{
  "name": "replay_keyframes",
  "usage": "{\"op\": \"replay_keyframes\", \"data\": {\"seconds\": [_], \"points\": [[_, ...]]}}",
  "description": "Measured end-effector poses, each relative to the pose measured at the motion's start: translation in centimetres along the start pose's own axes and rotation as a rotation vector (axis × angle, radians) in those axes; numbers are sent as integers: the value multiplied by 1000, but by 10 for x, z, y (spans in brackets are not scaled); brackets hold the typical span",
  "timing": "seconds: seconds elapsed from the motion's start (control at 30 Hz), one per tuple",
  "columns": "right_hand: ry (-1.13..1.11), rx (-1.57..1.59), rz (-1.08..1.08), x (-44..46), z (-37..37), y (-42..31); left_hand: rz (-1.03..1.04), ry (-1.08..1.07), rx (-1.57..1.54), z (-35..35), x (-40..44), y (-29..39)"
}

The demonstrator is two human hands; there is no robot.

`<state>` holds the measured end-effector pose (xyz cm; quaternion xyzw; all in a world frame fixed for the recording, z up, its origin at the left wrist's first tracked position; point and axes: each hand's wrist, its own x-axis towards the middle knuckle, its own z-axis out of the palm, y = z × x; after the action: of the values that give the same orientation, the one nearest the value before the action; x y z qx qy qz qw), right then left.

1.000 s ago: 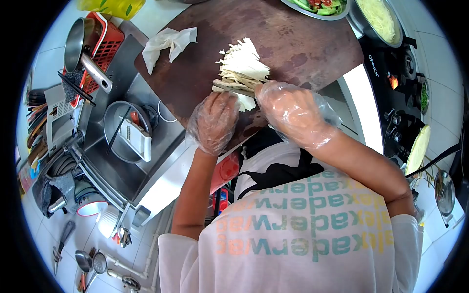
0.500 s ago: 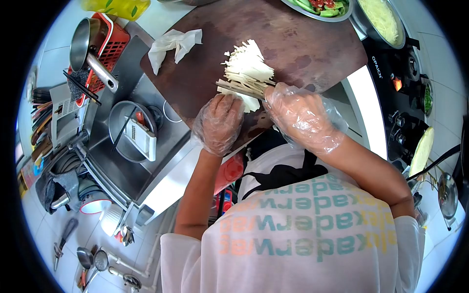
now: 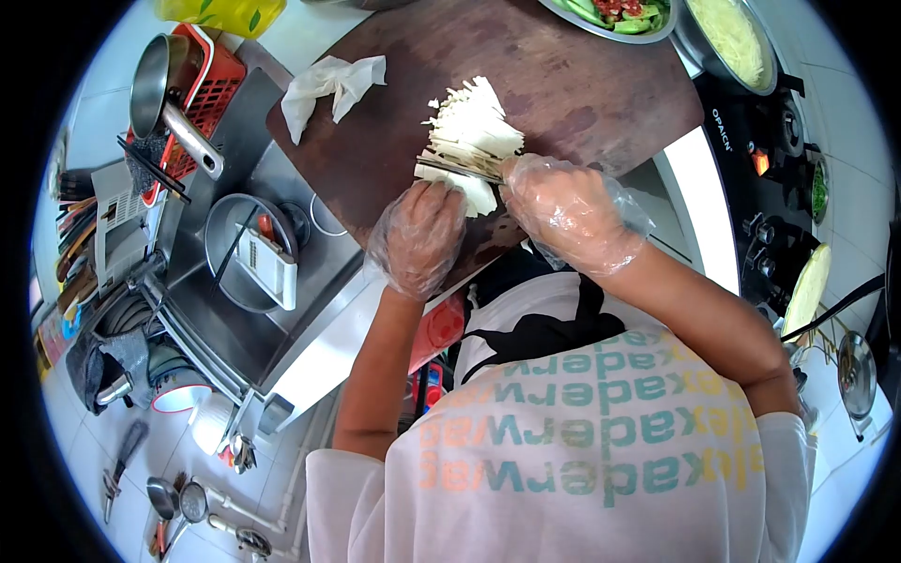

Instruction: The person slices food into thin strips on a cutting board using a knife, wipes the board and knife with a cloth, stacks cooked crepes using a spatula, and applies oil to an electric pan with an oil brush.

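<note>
My right hand, in a clear plastic glove, is closed around a kitchen knife; most of its handle is hidden by the fingers. The knife's thin blade lies across a pale white sliced food whose kind I cannot make out. Beyond the blade spreads a pile of thin white strips. On the near side is the uncut white piece, with the curled fingertips of my gloved left hand pressed on it. All this rests on a brown cutting board.
A crumpled white cloth or tissue lies on the board's left. Left is a sink with a metal basin and white grater. A plate of green vegetables, a bowl of pale shreds and a black stove are right.
The knife and my right hand have shifted slightly, the blade now a little flatter across the food. My left hand keeps nearly the same place. The whole view has moved slightly.
</note>
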<state>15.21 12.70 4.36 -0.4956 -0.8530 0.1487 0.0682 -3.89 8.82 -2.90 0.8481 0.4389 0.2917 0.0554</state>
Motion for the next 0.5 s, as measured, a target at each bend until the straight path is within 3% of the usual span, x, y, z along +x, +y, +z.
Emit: {"op": "replay_keyframes", "data": {"seconds": [0.13,0.5], "points": [[4,112,41,-8,-2,6,-99,-8,-32,-5,4,7],[-6,30,-34,-10,-17,-12,-76,42,-26,-1,2,4]]}}
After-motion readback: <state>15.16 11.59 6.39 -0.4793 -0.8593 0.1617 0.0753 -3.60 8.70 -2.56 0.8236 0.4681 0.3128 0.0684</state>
